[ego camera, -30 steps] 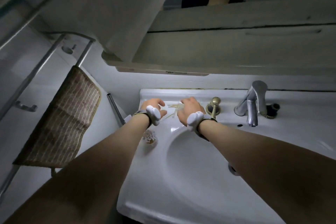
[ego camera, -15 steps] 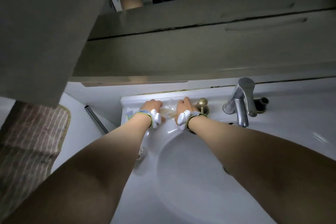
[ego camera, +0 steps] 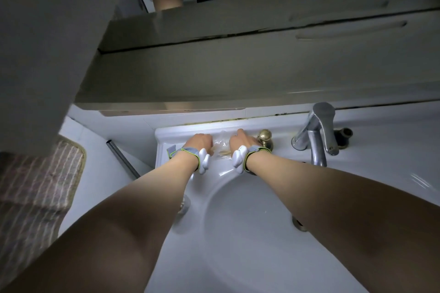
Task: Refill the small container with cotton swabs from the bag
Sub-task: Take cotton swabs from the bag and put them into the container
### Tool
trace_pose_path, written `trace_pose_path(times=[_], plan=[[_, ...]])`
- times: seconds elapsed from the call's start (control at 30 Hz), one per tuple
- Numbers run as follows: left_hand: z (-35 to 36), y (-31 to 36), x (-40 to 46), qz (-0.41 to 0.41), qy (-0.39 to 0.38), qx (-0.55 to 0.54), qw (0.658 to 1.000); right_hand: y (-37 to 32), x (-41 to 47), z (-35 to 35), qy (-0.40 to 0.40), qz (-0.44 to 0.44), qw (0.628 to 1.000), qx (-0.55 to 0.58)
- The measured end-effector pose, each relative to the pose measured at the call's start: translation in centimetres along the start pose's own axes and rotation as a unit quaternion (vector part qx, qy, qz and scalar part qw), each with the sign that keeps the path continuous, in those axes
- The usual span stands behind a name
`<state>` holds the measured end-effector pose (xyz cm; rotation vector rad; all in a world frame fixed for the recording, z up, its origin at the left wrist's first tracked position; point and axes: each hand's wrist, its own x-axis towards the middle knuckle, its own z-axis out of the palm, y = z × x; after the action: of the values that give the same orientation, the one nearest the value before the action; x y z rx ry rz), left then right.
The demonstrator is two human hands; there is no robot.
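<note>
Both hands, left hand [ego camera: 199,141] and right hand [ego camera: 241,141], grip the swab-filled clear bag [ego camera: 221,146] on the sink [ego camera: 238,233].

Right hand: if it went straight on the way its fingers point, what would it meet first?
Probably the wall behind the sink ledge; the right hand points that way, though depth is unclear.
</note>
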<state>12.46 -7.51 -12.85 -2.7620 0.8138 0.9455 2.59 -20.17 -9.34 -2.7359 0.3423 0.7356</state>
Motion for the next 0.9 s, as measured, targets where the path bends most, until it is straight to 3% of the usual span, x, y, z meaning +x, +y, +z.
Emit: trace_pose_path(times=[0.3,0.5,0.7,0.83,0.9], plan=[[0.4,0.9,-1.0,-0.020,-0.026,0.006,0.999,0.3,-0.1,0.3,-0.002,-0.009,1.000,0.006],[-0.1,-0.6,-2.2,-0.037,-0.017,-0.140,0.989,0.2,0.0,0.5,0.005,0.002,1.000,0.027],[-0.9,-1.7,-2.9,-0.038,-0.055,-0.093,0.993,0.5,0.1,0.1,-0.001,0.005,0.999,0.031],[-0.6,-2.0,-2.6,-0.052,-0.041,-0.099,0.993,0.3,0.0,0.0,-0.011,0.018,0.998,0.054],[-0.7,-1.8,-2.8,-0.045,-0.004,-0.049,0.998,0.2,0.0,0.0,-0.006,0.010,0.999,0.043]])
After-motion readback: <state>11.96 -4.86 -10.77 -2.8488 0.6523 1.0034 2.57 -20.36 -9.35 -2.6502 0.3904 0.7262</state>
